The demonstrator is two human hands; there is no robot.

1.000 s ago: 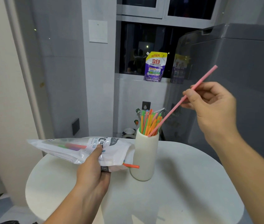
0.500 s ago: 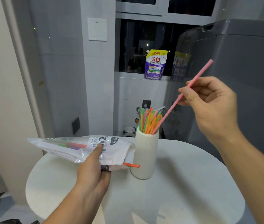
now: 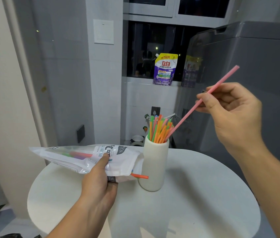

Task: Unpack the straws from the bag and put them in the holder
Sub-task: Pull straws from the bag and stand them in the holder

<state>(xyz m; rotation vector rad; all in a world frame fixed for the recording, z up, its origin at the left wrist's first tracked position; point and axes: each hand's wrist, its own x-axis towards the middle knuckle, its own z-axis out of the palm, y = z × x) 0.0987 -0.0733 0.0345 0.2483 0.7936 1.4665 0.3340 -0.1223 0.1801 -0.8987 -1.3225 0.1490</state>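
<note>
A white ribbed holder (image 3: 155, 165) stands upright on the round white table (image 3: 195, 194), packed with several orange, green and pink straws (image 3: 159, 129). My right hand (image 3: 233, 110) pinches a long pink straw (image 3: 185, 118) near its middle; the straw slants, its lower tip inside the holder's mouth. My left hand (image 3: 99, 182) grips the white plastic straw bag (image 3: 87, 157), held level just left of the holder. An orange straw (image 3: 140, 176) sticks out of the bag's open right end, and more coloured straws show through the plastic.
A large grey appliance (image 3: 256, 74) stands close behind the table on the right. A purple detergent pouch (image 3: 165, 69) sits on the window sill. A grey tiled wall with a white switch plate (image 3: 103, 31) rises to the left.
My right hand has shifted slightly with the pink straw, whose lower end stays in the holder. The left hand and bag have held still.
</note>
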